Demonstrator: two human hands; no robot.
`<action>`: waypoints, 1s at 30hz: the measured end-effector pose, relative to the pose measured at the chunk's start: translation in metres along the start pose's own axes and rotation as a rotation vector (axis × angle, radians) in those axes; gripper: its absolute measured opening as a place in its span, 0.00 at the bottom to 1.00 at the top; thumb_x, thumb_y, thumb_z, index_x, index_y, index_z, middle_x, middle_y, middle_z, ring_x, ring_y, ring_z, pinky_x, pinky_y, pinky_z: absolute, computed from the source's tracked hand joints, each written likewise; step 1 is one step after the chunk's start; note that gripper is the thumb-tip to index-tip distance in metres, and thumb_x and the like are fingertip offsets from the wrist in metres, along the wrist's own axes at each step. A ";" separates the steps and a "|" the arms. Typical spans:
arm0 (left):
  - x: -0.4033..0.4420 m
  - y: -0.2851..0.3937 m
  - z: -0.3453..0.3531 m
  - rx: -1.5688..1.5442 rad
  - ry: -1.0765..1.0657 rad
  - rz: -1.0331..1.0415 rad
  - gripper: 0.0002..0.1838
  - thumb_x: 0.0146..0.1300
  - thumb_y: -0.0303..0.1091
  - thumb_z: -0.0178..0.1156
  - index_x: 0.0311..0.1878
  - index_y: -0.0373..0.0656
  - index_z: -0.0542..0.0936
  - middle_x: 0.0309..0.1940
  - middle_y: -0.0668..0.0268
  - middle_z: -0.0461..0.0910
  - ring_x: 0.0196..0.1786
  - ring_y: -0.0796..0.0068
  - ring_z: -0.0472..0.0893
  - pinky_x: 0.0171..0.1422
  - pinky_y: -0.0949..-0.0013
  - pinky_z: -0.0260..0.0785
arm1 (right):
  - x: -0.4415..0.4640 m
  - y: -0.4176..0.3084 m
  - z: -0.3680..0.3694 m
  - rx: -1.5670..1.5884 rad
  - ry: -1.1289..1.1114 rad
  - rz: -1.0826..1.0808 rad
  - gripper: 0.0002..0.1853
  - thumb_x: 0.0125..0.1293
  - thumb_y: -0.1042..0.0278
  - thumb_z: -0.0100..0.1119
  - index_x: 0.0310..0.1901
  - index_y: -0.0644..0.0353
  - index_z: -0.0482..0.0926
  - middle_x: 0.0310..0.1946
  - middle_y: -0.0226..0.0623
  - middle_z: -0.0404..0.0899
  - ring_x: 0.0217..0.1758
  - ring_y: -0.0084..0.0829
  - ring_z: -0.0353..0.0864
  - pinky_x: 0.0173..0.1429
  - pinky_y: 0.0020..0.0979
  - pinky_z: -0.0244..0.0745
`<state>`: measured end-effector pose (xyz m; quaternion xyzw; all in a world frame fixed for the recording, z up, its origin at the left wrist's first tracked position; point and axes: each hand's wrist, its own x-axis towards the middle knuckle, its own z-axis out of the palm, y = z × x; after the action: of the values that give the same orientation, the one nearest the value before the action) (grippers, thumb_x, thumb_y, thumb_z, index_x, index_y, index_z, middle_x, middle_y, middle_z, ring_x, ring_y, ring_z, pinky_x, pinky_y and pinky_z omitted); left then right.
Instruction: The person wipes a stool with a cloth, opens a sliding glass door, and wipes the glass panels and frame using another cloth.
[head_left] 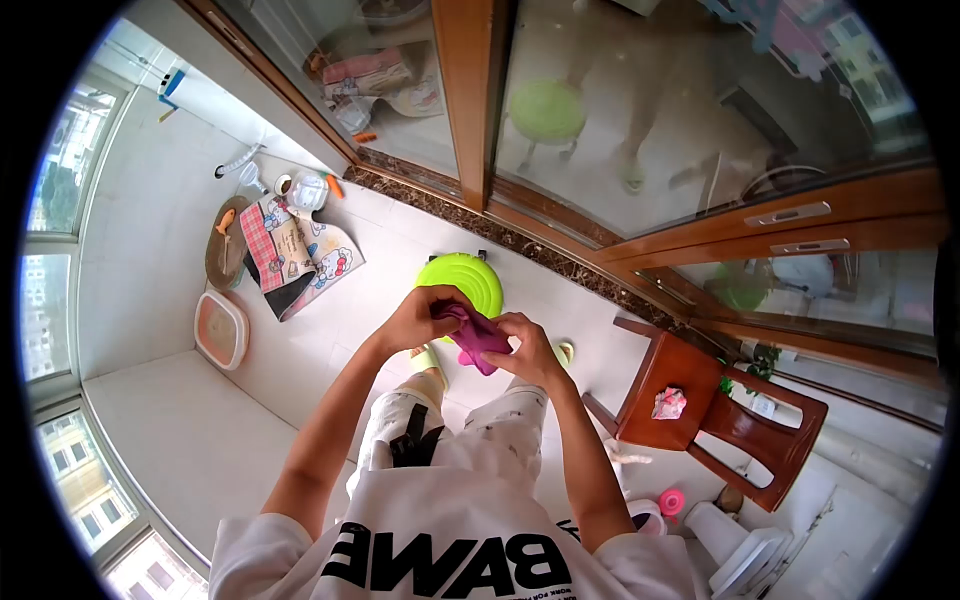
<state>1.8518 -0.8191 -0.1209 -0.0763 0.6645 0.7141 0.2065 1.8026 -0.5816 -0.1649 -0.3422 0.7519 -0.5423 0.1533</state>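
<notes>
In front of my body, both hands hold a soft, crumpled purple item [478, 340], thin like fabric or rubber; its exact kind does not show. My left hand [425, 318] is closed on its upper left end. The fingers of my right hand [527, 350] pinch its right side. A pinkish part of it hangs lower, between the hands. Just beyond and below them on the floor stands a round lime-green stool [465, 280], partly hidden by my left hand.
A brown wooden chair [655, 390] bearing a small pink-and-white item [669, 403] stands at right. At left are a patterned mat [335, 262], a brown oval board [225, 245] and a pale basin [222, 330]. Wood-framed glass doors [475, 120] border the far side.
</notes>
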 end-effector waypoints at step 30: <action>0.158 -0.392 -0.315 -0.742 0.743 -0.181 0.07 0.75 0.29 0.49 0.43 0.41 0.76 0.32 0.74 0.75 0.34 0.86 0.71 0.39 0.78 0.65 | 0.212 0.482 0.285 -0.927 -0.887 0.773 0.56 0.31 0.54 0.87 0.68 0.47 0.67 0.66 0.40 0.71 0.68 0.56 0.70 0.67 0.59 0.71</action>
<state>1.8121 -1.0847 -0.5739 -0.4488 0.3865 0.8054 -0.0229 1.6545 -0.8430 -0.6825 -0.2697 0.8377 0.1115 0.4617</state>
